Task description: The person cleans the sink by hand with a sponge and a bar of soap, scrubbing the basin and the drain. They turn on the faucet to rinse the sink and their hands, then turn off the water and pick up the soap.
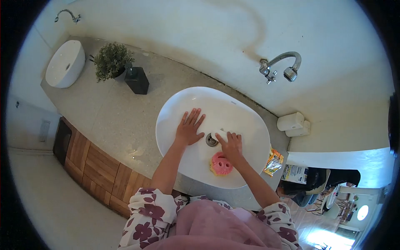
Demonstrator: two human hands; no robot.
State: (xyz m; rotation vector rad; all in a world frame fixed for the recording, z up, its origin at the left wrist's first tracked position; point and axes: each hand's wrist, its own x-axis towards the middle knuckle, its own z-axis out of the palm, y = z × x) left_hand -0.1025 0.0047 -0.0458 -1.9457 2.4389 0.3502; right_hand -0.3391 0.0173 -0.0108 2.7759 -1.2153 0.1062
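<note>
A white oval basin [246,121] sits on the grey counter in front of me. My left hand [190,128] lies flat against the inside of the basin, left of the metal drain [211,139], fingers spread. Just right of the drain, my right hand [230,146] has its fingers on a small white object [220,134], which is partly hidden beneath them. A pink and yellow round sponge [221,163] with holes rests in the basin below my right hand, close to the wrist.
A chrome faucet [283,66] juts from the wall above the basin. White rolls [291,121] and a colourful packet [273,162] are at the right. Further left stand a dark bottle [137,80], a potted plant [111,61] and a second basin [65,64].
</note>
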